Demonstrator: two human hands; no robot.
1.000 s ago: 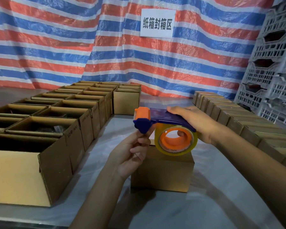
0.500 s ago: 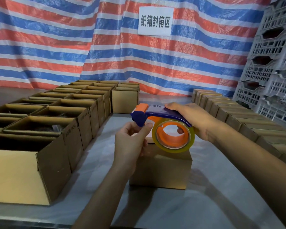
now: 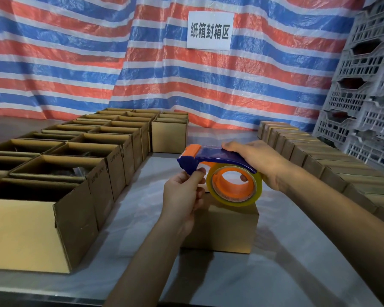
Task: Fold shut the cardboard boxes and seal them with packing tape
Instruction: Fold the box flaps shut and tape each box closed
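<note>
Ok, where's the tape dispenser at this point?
Head view, centre: the tape dispenser is held over the closed box, right hand on its handle, left hand pinching its front end; open boxes stand to the left.

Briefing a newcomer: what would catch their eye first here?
First, the blue-and-orange tape dispenser, gripped mid-frame by the right hand above a closed box, the left hand pinching at its front. Behind hangs a striped tarp with a white sign; open boxes line the left.
</note>
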